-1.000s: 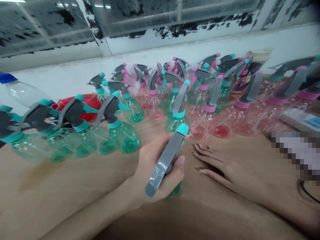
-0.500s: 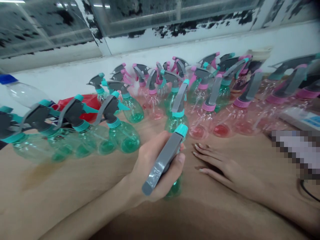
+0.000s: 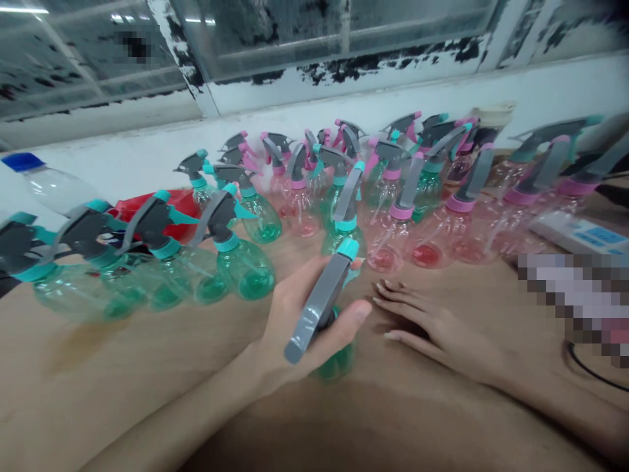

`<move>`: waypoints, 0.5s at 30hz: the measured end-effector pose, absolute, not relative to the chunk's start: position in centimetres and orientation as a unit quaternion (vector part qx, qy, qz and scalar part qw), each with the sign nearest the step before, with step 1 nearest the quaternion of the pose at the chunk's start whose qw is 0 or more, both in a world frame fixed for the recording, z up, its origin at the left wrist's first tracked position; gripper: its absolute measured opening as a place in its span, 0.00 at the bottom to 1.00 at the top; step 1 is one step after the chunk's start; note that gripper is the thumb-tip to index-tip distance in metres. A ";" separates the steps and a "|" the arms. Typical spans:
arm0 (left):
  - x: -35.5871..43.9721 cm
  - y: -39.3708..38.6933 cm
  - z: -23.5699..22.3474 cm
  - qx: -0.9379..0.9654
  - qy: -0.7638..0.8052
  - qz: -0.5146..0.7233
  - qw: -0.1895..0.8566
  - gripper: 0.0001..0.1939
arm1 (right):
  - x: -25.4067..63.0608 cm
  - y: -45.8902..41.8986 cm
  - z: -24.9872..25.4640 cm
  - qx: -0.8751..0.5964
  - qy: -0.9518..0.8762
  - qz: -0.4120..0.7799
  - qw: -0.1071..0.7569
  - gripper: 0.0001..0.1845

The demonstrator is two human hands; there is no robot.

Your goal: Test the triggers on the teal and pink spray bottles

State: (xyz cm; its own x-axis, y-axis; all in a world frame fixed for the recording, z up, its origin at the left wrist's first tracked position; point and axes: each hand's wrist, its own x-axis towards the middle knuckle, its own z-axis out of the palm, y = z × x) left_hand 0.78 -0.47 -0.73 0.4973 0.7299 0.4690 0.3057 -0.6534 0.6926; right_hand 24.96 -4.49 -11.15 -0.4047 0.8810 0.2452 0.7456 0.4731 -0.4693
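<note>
Since half a second ago the thumb of the left hand (image 3: pixel 287 308) has swung outward and straightened; the right hand (image 3: pixel 437 331) has stayed flat on the table (image 3: pixel 162 367), and the view has turned slightly.

The left fingers are curled round the head of a spray bottle (image 3: pixel 322 298), partly hidden by it, so I cannot tell how firmly they press. The right fingers are slightly apart and hold nothing.

The bottle is at the middle of the table's near part. Right behind it, in its way, is a teal-collared bottle (image 3: pixel 345 226). To the left are a clear bottle (image 3: pixel 59 190) with a blue cap and something red (image 3: pixel 184 200); to the right, a white and blue box (image 3: pixel 582 233) and a black cable (image 3: pixel 587 375). A wall (image 3: pixel 122 144) and a window (image 3: pixel 295 46) with flaking paint close off the back.

The held bottle has a grey head, teal nozzle and see-through green body.

Counted: one held bottle, four teal-collared heads in the left front row (image 3: pixel 248 269), four pink-collared ones in the right front row (image 3: pixel 425 246). The back cluster overlaps too much to count.
</note>
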 end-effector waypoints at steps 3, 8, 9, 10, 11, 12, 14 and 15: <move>0.6 -0.6 -0.7 0.808 0.322 0.376 0.318 0.21 | 24.1 -5.3 -10.3 -0.490 -0.818 0.164 0.253 0.25; 0.5 -0.7 -1.1 0.790 0.315 0.386 0.357 0.21 | 21.5 -6.9 -8.9 -0.482 -0.804 0.179 0.298 0.31; 0.5 -0.8 -1.3 0.788 0.308 0.389 0.364 0.20 | 20.8 -7.1 -8.7 -0.474 -0.805 0.178 0.310 0.33; 0.4 -0.8 -1.4 0.786 0.305 0.391 0.370 0.20 | 20.1 -7.3 -8.5 -0.465 -0.805 0.176 0.323 0.36; 0.4 -0.8 -1.6 0.783 0.304 0.392 0.376 0.20 | 19.4 -7.3 -8.4 -0.457 -0.805 0.174 0.337 0.37; 0.3 -0.8 -1.8 0.780 0.307 0.392 0.378 0.22 | 18.7 -7.3 -8.2 -0.450 -0.803 0.172 0.350 0.38; 0.1 -1.1 -2.2 0.779 0.321 0.387 0.374 0.29 | 17.3 -7.2 -8.0 -0.438 -0.800 0.165 0.374 0.40; 0.0 -1.2 -2.3 0.781 0.328 0.381 0.370 0.33 | 16.7 -7.0 -7.9 -0.437 -0.798 0.161 0.381 0.39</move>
